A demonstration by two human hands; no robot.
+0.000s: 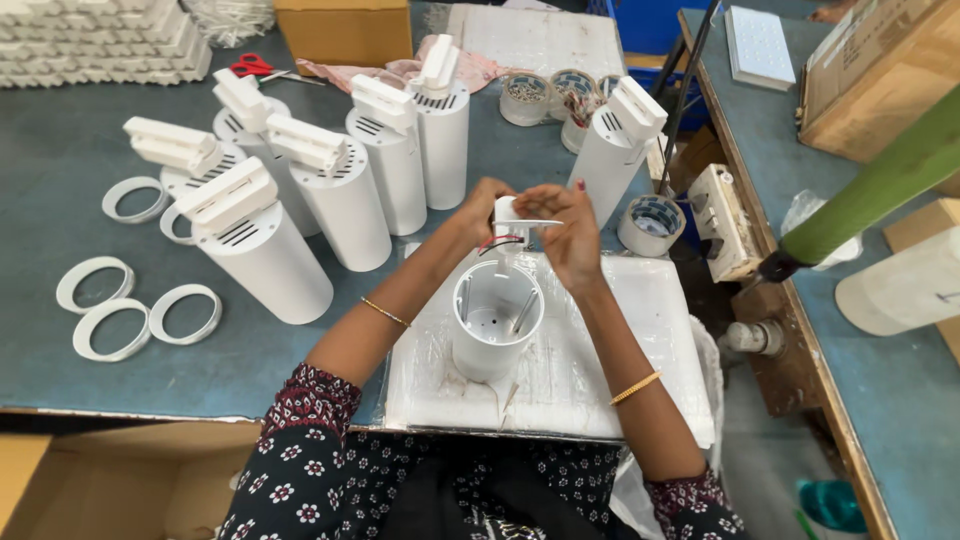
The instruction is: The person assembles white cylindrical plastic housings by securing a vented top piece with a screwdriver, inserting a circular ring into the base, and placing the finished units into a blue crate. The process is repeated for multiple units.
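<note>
Grey-blue felt is covering the worktable point(60, 160), and a white foam pad point(640, 330) is lying on its near edge in front of the person. Both hands are meeting just above the pad's far edge, pinching a small white plastic fitting point(512, 218) between them. The left hand point(476, 212) is closing on its left side, while the right hand point(566, 232) is closing on its right side, fingertips curled around it. Red and black wires point(498, 242) are hanging from the fitting. Directly below and slightly nearer, an open white cylinder housing point(492, 325) is standing upright on the pad, its mouth facing up, apart from the hands.

Left of the hands, a cluster of finished white cylinder lamps point(345, 205) with rectangular adapters on top is standing on the felt, the closest one just beside the left wrist. Another lamp point(610, 155) is leaning just beyond the right hand. White rings point(130, 315) are lying flat at the near left. Tape rolls point(650, 225) are sitting right of the hands and farther back. Red-handled scissors point(250, 66) are lying far left by a cardboard box point(345, 30). At the right, a second bench point(890, 380) is carrying boxes, and a green sleeve point(880, 185) is reaching in.
</note>
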